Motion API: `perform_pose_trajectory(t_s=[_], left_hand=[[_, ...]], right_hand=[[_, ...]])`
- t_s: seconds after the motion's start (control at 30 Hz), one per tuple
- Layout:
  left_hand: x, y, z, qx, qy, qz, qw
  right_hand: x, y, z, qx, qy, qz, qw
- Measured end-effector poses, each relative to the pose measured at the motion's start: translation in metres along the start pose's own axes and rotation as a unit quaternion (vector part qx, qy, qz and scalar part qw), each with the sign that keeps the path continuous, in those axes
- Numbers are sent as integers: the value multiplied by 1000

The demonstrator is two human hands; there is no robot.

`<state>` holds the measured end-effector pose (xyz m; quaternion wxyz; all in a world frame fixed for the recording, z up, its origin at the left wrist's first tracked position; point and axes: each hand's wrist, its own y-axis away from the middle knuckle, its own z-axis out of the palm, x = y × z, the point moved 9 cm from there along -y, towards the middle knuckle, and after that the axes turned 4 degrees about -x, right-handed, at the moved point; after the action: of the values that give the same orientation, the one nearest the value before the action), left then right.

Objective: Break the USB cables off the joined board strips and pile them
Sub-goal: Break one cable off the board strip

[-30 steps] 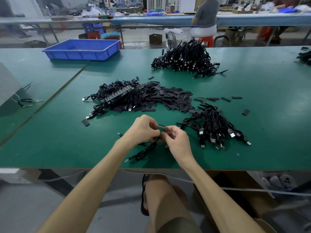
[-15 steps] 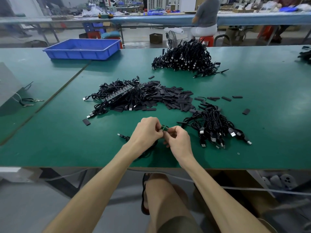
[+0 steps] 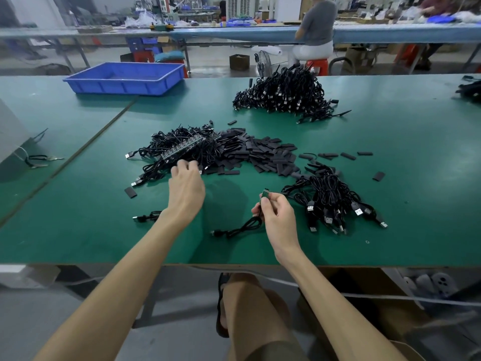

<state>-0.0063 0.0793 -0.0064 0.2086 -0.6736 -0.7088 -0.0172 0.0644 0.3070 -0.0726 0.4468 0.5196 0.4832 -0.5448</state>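
Two hands | left hand (image 3: 186, 188) hovering, fingers (image 3: 182, 166) relaxed, at left cable tangle (image 3: 182, 147) | right hand (image 3: 277, 214) pinching one cable (image 3: 247, 225) by its board end

Tray (image 3: 122, 87) far left, cable pile (image 3: 333, 196) right (nearer)

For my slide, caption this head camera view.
Right hand pinches one cable by its board end; left hand open at the tangle of cables on board strips.
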Motion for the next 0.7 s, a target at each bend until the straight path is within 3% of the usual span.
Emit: perform_pose_trajectory(t_s=[0.13, 0.27, 0.4, 0.47, 0.7], left_hand=[[48, -18, 21, -24, -40, 117, 992], [77, -30, 53, -95, -102, 174, 975], [84, -29, 61, -81, -137, 203, 966], [86, -30, 61, -74, -131, 207, 967], [90, -17, 66, -178, -35, 226, 957]], right_hand=[[-4, 1, 1, -1, 19, -18, 1000], [-7, 2, 1, -4, 53, -30, 998], [-7, 2, 1, -8, 46, -24, 999], [-7, 2, 2, -11, 44, -20, 999], [-5, 2, 3, -20, 45, -12, 999]])
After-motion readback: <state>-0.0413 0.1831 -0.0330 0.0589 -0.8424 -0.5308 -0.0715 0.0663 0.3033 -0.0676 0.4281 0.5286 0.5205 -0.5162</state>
